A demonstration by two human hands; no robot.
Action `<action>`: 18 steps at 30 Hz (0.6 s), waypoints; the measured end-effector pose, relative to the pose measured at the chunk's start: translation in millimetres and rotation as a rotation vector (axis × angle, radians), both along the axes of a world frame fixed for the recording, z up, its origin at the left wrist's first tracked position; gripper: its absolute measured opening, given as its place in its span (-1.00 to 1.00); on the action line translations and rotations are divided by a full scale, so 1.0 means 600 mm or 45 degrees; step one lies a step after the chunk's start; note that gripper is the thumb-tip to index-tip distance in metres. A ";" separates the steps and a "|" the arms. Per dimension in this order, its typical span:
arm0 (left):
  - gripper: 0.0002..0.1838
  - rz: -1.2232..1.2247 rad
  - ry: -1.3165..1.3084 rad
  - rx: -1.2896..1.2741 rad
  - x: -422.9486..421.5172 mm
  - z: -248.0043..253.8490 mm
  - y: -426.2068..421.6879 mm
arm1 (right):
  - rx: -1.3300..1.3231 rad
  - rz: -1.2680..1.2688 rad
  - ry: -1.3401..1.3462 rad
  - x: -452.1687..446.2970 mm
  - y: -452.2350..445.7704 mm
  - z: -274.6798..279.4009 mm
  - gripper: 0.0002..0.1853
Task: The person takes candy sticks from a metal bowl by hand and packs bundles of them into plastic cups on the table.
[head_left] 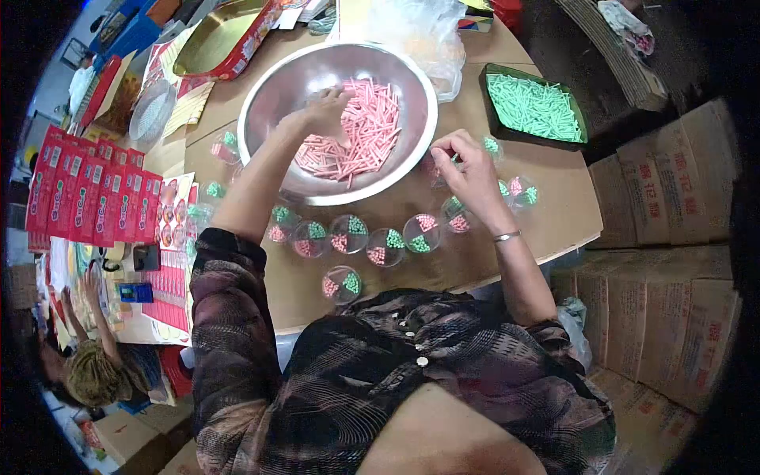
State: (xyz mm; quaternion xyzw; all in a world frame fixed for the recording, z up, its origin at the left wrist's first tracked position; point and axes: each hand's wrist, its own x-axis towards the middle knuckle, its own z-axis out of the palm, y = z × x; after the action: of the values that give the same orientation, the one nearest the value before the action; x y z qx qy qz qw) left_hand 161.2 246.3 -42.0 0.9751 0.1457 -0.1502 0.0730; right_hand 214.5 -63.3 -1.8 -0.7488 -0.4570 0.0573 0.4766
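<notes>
My left hand [323, 113] reaches into a large metal bowl [265, 103], its fingers apart over a heap of pink sticks [368, 127]. My right hand [469, 162] is just beyond the bowl's right rim, fingers drawn together in a pinch. What it holds, if anything, is too small to tell. Beneath it stand small clear round cups, partly hidden. In front of the bowl, more clear cups [348, 233] hold pink and green pieces in separate piles. One such cup [341, 285] stands nearer my body.
A dark tray [576, 138] of green sticks [534, 107] is at the right. A plastic bag [443, 63] lies behind the bowl. Red packets [95, 194] and a red-gold tray [226, 39] are at the left. Cardboard boxes [673, 182] stand right; another person [99, 368] works at lower left.
</notes>
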 end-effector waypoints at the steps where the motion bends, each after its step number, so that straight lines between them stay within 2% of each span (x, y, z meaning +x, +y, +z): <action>1: 0.36 -0.099 0.026 -0.018 0.015 0.007 -0.016 | -0.016 -0.007 0.022 0.006 -0.004 -0.001 -0.90; 4: 0.46 -0.420 0.154 0.053 0.035 0.022 -0.072 | -0.035 -0.016 0.035 0.020 -0.008 -0.008 -0.90; 5: 0.46 -0.423 0.155 0.050 0.031 0.017 -0.081 | -0.028 -0.015 0.027 0.024 -0.006 -0.012 -0.90; 7: 0.32 -0.589 0.244 0.172 0.022 0.010 -0.095 | -0.010 -0.016 0.022 0.023 -0.001 -0.020 -0.90; 8: 0.32 -0.594 0.254 0.167 0.021 0.002 -0.094 | -0.012 -0.020 0.033 0.021 0.001 -0.023 -0.90; 12: -0.13 -0.600 0.047 0.195 0.003 -0.025 -0.086 | -0.049 0.051 0.072 0.015 0.022 -0.026 -0.90; 13: -0.13 -0.595 0.050 0.196 0.000 -0.029 -0.085 | -0.048 0.056 0.075 0.011 0.025 -0.023 -0.90; 17: -0.62 -0.275 0.148 -0.022 -0.005 -0.042 -0.080 | -0.094 0.071 0.064 0.001 0.034 -0.010 -0.90; 18: -0.62 -0.276 0.149 -0.023 -0.010 -0.041 -0.078 | -0.095 0.069 0.065 0.000 0.034 -0.011 -0.90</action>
State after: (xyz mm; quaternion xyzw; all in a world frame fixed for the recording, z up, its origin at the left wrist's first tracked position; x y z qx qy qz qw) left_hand 155.5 199.7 -66.6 0.9741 0.0420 -0.2151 0.0564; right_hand 214.2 -43.2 -8.4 -0.7516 -0.4624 0.1063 0.4582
